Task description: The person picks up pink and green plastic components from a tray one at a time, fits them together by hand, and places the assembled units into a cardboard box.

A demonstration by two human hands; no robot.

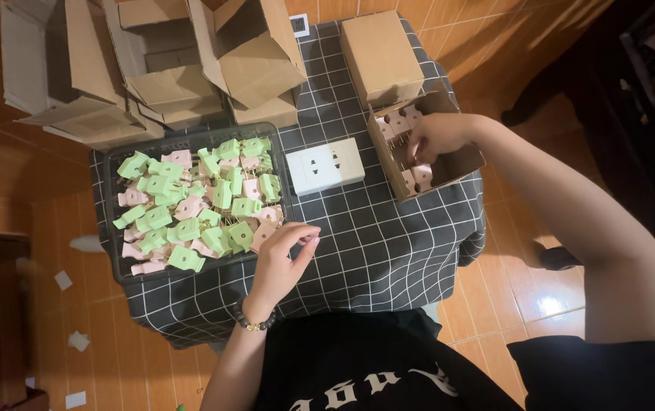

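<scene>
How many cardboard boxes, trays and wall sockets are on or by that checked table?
Open box with plugs, right hand in it: 1
Closed box: 1
Empty open boxes, top left: about 4, overlapping
Black tray, left hand at it: 1
White socket: 1
Total: about 8

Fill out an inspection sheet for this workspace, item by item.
Surface: small table under a dark grid-check cloth.
Job's things: black tray of green and pink plugs; open cardboard box holding pink plugs; white socket plate.
Clutter: closed box; empty open cartons.
Grippers: left hand at the tray's edge; right hand inside the open box.
Cables: nothing seen.
Surroundings: orange tiled floor, paper scraps.
</scene>
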